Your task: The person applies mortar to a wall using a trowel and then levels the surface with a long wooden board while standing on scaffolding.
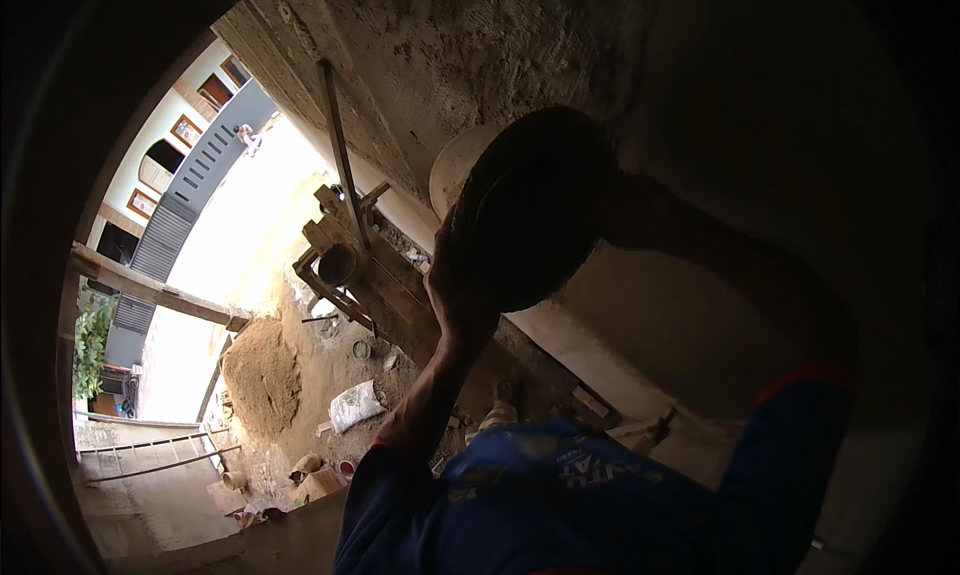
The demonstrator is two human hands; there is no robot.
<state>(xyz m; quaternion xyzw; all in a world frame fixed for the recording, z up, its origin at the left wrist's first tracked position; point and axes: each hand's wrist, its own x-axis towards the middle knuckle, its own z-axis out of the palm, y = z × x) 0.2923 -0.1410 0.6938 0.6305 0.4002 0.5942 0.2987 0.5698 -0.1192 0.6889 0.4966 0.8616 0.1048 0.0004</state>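
Raised in front of me is a dark, round container [530, 205], tilted, with a paler curved shape [455, 160] behind its upper left side; I cannot make out what is in it. My left hand [455, 290] grips its lower left edge, and my right hand [625, 210] grips its right side, its fingers mostly in shadow. The container is close to a rough plastered surface [430, 45]; whether it touches that surface I cannot tell.
Below are a wooden plank platform [390, 285] with a bucket [338, 265] on it, a sand pile [260, 380], a white sack [355, 403] and scattered containers [232, 480]. A wooden beam [160, 287] crosses at left. A person [248, 140] is outside near a grey gate [200, 175].
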